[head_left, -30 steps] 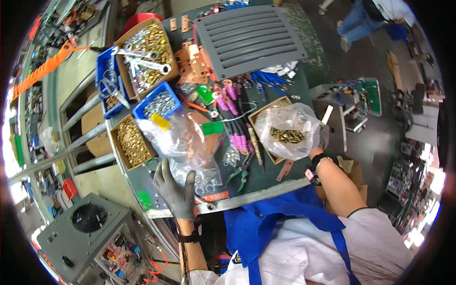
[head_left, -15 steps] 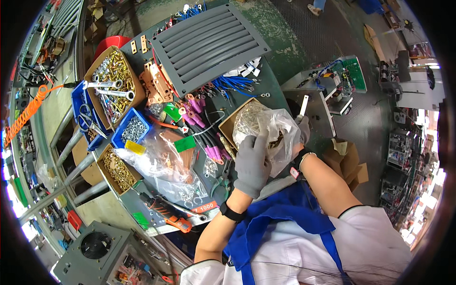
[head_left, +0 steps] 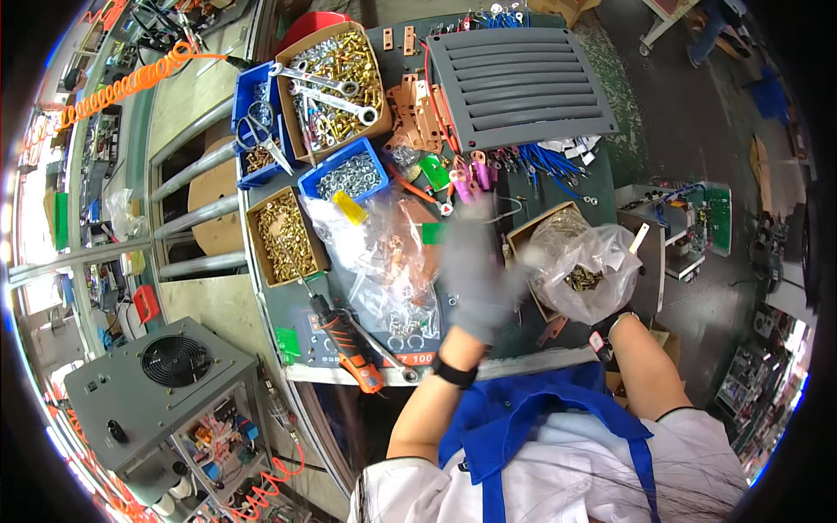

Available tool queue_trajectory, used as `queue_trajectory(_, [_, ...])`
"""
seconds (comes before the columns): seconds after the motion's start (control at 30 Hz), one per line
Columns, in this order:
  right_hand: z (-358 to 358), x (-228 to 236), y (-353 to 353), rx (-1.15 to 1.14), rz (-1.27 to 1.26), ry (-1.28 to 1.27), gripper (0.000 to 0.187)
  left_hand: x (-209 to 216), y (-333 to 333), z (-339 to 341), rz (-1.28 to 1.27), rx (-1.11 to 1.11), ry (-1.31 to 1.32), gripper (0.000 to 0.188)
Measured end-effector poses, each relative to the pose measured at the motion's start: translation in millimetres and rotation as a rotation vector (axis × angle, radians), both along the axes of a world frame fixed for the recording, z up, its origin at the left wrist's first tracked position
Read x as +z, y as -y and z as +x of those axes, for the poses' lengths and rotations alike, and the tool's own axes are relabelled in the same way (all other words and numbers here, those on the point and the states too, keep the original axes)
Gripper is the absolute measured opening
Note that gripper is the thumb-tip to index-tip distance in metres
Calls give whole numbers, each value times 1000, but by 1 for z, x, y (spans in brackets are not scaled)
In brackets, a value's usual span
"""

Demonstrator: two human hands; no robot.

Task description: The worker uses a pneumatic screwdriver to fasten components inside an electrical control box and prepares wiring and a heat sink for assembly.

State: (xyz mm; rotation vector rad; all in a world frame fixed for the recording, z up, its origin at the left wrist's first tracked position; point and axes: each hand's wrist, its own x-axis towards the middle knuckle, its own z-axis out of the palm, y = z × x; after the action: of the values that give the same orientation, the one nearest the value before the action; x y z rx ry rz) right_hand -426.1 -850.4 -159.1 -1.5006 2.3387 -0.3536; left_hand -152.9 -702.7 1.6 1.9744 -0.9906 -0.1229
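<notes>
The left hand (head_left: 481, 275) is blurring over the cables (head_left: 472, 179); the bag (head_left: 586, 279) is hiding the right hand. I'm unable to tell whether either's fingers are gripping.

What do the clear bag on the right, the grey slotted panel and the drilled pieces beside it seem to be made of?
The bag looks like glossy plastic: see-through and creased. The slotted panel is perhaps painted metal or plastic, evenly matte grey. The drilled pieces seem bare copper, with reddish-brown metallic faces.
</notes>
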Motion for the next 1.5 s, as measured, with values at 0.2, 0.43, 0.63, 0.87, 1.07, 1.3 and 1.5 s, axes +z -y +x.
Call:
queue_trajectory(0.2, [-4,3,6,4,3,7,33,-23,-47,116,369,864,62,120])
queue_trajectory(0.43, [-2,6,6,6,14,13,33,-57,-31,119,276,848,-367,111])
queue_trajectory(0.63, [-3,7,6,7,20,25,32,-59,-79,107,-308,715,-338,49])
queue_trajectory(0.87, [-8,8,4,8,30,20,32,-24,-145,51,-490,729,-325,34])
queue_trajectory(1.07, [-11,7,4,10,35,17,32,-6,-158,50,-316,931,-401,33])
queue_trajectory(1.3, [-5,9,6,10,32,35,32,-42,-128,105,-220,756,-357,47])
queue_trajectory(1.5, [4,17,0,-29,52,64,32,-63,-115,116,340,745,-83,81])
